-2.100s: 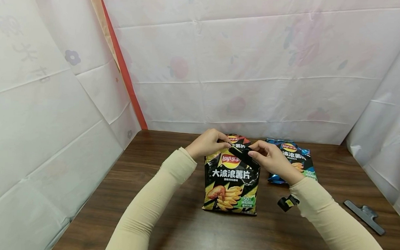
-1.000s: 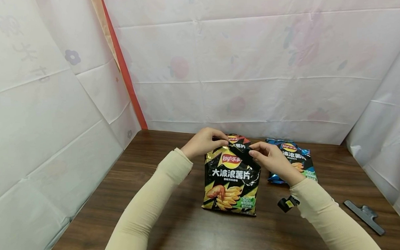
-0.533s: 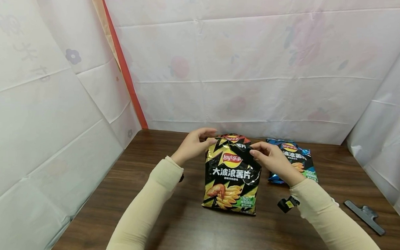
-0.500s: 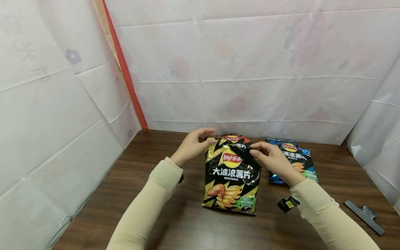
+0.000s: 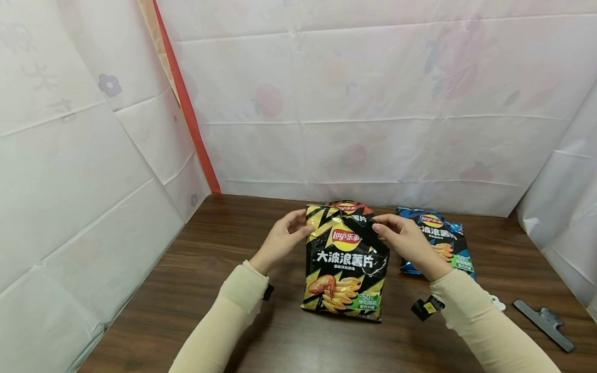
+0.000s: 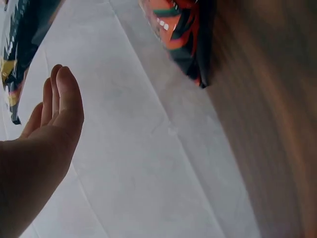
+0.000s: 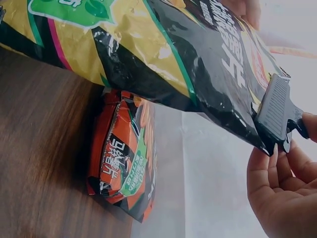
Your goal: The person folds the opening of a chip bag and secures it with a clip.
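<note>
A black and yellow bag of potato chips (image 5: 345, 265) stands upright on the table. A dark bag clip (image 7: 275, 106) is clamped across its folded upper right corner. My right hand (image 5: 407, 242) pinches this clip, the thumb on one handle and the fingers on the other side, as the right wrist view shows. At the bag's upper left edge is my left hand (image 5: 280, 241), its thumb tip overlapping the front of the bag. Its fingers look loosely extended beside the bag in the left wrist view, where the thumb is hidden.
Behind stands a red bag of chips (image 7: 124, 153), largely hidden in the head view. A blue bag of chips (image 5: 435, 229) lies back right. Another dark clip (image 5: 543, 322) rests on the wooden table (image 5: 176, 292) at the right, by a small white object (image 5: 498, 303).
My left hand has let go of the folded top and moved left, then down along the bag's left edge. The upper left corner has come into view. My right hand has stayed at the clip.
</note>
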{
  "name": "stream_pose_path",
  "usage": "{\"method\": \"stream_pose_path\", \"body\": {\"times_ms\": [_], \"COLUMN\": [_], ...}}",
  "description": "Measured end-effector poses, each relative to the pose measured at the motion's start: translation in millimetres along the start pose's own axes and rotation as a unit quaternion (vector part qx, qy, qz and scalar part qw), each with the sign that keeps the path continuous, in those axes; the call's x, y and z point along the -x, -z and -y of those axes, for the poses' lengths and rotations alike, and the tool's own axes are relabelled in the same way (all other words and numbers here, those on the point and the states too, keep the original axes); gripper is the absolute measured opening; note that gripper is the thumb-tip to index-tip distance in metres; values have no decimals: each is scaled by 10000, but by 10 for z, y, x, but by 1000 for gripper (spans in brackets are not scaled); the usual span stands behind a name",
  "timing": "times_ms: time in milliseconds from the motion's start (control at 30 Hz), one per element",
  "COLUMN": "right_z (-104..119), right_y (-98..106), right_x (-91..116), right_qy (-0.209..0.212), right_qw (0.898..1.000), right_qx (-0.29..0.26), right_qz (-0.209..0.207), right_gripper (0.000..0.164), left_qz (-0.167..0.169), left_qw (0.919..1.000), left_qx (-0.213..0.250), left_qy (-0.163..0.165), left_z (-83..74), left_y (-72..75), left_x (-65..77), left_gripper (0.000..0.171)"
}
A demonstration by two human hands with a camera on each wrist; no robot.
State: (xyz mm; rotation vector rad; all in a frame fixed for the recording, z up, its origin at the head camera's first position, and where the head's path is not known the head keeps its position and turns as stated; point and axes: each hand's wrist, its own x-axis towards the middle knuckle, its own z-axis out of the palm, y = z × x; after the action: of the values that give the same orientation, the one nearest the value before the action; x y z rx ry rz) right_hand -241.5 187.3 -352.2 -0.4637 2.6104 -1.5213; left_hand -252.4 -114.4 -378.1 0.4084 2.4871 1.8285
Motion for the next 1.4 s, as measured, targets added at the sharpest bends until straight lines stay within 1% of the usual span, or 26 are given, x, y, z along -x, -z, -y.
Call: {"method": "stream_pose_path", "body": {"times_ms": [133,167,300,467,567,700,933,1200,1400], "right_z": [5,7,4,-3,-1,1,-7,-12,-10], "right_y": [-16,-21,-46,-70,-79,-89,-119,-140,-143], "right_x": [-2,-4,-16,-21,-20,-18,-21,-31,-26], "right_qy": [-45,-53,-23,-11,-21,-31,-3,53,-7], "right_qw": [10000,9999,9998,9996,9995,9992,9985,9972,9957], "right_qx": [-25,-41,-121,-210,-250,-324,-496,-707,-901], "right_qz": [-74,-91,-147,-177,-193,-217,-245,-221,-225], "right_gripper": [51,51,49,49,50,51,52,53,54], "left_qz": [60,59,197,535,785,1007,1138,1299,1242], "left_qw": [9997,9997,9988,9973,9956,9934,9926,9906,9913], "left_qx": [192,228,420,411,449,521,358,333,174], "left_qy": [124,106,174,293,249,186,229,261,392], "left_z": [81,144,218,288,324,369,428,440,438], "left_y": [-48,-65,-113,-158,-186,-221,-257,-240,-218], "left_x": [72,73,137,221,267,315,378,450,468], "left_gripper": [57,56,53,54,54,52,53,68,76]}}
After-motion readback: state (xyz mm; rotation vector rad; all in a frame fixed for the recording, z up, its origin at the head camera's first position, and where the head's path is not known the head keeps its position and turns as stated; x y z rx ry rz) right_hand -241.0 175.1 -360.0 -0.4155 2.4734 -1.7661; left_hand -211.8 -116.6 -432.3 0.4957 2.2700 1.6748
